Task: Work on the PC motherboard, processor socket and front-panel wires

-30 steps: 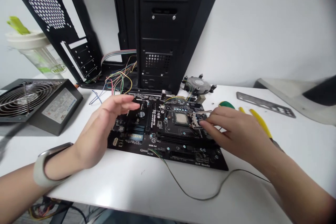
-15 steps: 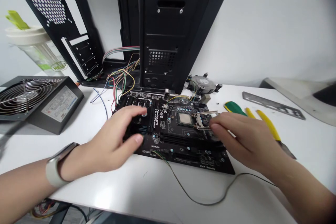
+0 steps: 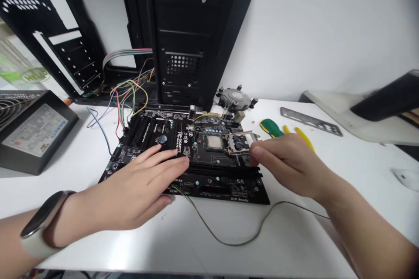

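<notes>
Left hand (image 3: pixel 140 187), fingers spread, lies flat on the lower edge of a black Gigabyte motherboard (image 3: pixel 216 178) on a white desk (image 3: pixel 137 248). Right hand (image 3: pixel 284 163), fingers loosely curled and pinching nothing, sits just beside the raised CPU socket load plate (image 3: pixel 237 143), at the board's 2 o'clock. Computer case (image 3: pixel 183 30) at 12 o'clock, CPU cooler (image 3: pixel 235 98) at 1 o'clock, I/O shield (image 3: pixel 310 121) at 2 o'clock, power supply (image 3: pixel 32 130) at 9 o'clock.
</notes>
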A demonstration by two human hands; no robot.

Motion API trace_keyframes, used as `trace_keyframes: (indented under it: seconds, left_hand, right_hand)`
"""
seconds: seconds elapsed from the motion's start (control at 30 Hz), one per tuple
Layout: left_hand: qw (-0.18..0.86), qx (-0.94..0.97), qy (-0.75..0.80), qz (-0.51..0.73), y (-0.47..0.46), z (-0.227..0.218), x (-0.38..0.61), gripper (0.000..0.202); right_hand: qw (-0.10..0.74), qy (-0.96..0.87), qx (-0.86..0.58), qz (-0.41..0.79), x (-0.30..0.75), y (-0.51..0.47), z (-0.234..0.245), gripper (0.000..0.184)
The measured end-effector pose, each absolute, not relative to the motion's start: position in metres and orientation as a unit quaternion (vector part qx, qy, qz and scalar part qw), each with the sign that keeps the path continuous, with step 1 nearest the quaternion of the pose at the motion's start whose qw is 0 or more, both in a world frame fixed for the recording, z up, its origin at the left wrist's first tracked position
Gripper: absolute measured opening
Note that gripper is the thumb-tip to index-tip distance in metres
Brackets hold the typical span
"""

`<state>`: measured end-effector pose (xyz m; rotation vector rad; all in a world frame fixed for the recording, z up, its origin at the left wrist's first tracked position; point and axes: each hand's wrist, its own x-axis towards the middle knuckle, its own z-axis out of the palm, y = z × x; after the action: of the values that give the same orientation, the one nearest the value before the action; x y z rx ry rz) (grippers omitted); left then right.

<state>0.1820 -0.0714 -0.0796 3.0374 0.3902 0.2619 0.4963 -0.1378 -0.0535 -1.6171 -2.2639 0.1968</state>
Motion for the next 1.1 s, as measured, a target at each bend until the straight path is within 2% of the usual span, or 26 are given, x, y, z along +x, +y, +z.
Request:
trace_keyframes:
  seconds: [0.23, 0.43, 0.57, 0.7, 1.1]
  left_hand:
    - [0.037, 0.980, 0.147, 0.131, -0.074, -0.083, 0.184, 0.047]
    - [0.100, 0.979, 0.107, 0.141, -0.069, -0.077, 0.190, 0.051]
    - [0.145, 0.965, 0.153, 0.156, -0.062, -0.065, 0.206, 0.029]
    - [0.176, 0.950, 0.216, 0.139, -0.050, -0.059, 0.227, 0.029]
    - [0.186, 0.941, 0.234, 0.158, -0.041, -0.073, 0.236, 0.029]
  right_hand:
    - [0.141, -0.796, -0.585, 0.060, 0.493, -0.139, -0.039, 0.047]
    - [-0.027, -0.726, -0.671, 0.149, 0.510, -0.147, -0.035, 0.051]
    - [-0.093, -0.656, -0.707, 0.246, 0.509, -0.143, -0.035, 0.056]
    - [-0.083, -0.619, -0.708, 0.330, 0.503, -0.134, -0.033, 0.060]
    - [-0.060, -0.578, -0.691, 0.430, 0.503, -0.130, -0.037, 0.057]
